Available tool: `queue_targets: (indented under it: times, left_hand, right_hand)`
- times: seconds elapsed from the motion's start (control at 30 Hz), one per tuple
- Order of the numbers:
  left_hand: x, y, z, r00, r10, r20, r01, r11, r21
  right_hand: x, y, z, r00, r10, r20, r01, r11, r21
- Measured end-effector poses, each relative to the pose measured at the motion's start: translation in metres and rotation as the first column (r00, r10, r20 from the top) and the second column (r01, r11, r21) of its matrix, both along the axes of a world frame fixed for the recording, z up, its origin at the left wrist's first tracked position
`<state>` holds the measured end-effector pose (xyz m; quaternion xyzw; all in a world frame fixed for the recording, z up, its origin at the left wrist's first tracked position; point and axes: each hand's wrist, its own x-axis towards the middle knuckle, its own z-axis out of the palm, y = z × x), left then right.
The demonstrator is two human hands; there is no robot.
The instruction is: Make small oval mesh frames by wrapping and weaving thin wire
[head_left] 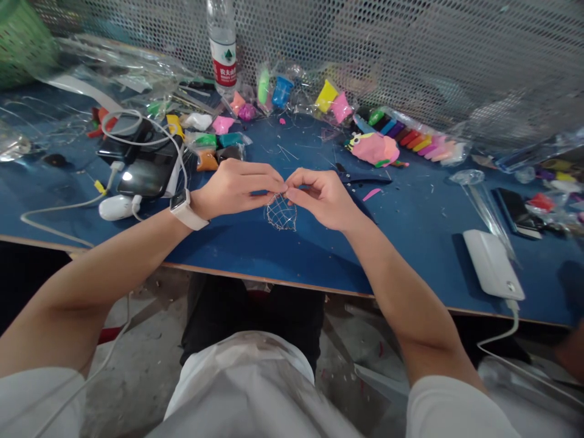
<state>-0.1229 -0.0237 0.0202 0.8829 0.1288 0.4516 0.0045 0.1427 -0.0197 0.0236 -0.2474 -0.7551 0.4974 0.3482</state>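
A small wire mesh piece (281, 214), thin and net-like with a curved outline, hangs just above the blue table. Its upper edge is pinched by my left hand (241, 187), which wears a watch (185, 208) at the wrist. My right hand (322, 193) grips the same edge from the other side, its fingertips touching those of the left. The exact spot where the fingers meet the wire is partly hidden. Behind my right hand lie dark-handled pliers (365, 178) and a pink sliver of clay (371, 194).
A pink clay figure (373, 148) sits beyond my right hand, beside a row of coloured clay packs (422, 137). A water bottle (223, 52) stands against the perforated metal panel (387, 45). Phones and cables (150, 164) lie left; a white power bank (493, 264) lies right.
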Motion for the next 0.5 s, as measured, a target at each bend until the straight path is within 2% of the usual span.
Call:
queue_targets:
  times: [0.17, 0.23, 0.3, 0.4, 0.5]
  left_hand:
    - [0.006, 0.0, 0.001, 0.995, 0.014, 0.101, -0.013, 1.0, -0.012]
    - [0.009, 0.003, 0.0, 0.986, 0.083, 0.145, -0.07, 0.993, -0.091]
    - [0.011, 0.007, -0.003, 0.971, 0.146, 0.191, -0.102, 0.969, -0.224]
    - [0.012, 0.01, -0.006, 0.945, 0.2, 0.258, -0.1, 0.93, -0.354]
    - [0.013, 0.005, -0.006, 0.932, 0.24, 0.271, -0.136, 0.926, -0.352]
  right_hand:
    - [0.003, 0.004, 0.002, 0.999, -0.026, -0.023, 0.029, 0.991, 0.131]
    - [0.003, 0.004, 0.004, 0.997, -0.08, -0.011, 0.08, 0.98, 0.183]
    - [0.002, 0.002, 0.006, 0.987, -0.161, -0.006, 0.157, 0.953, 0.261]
    - [-0.001, -0.003, 0.007, 0.955, -0.29, -0.058, 0.287, 0.861, 0.42]
    - [-0.004, -0.007, 0.002, 0.917, -0.373, -0.142, 0.378, 0.695, 0.611]
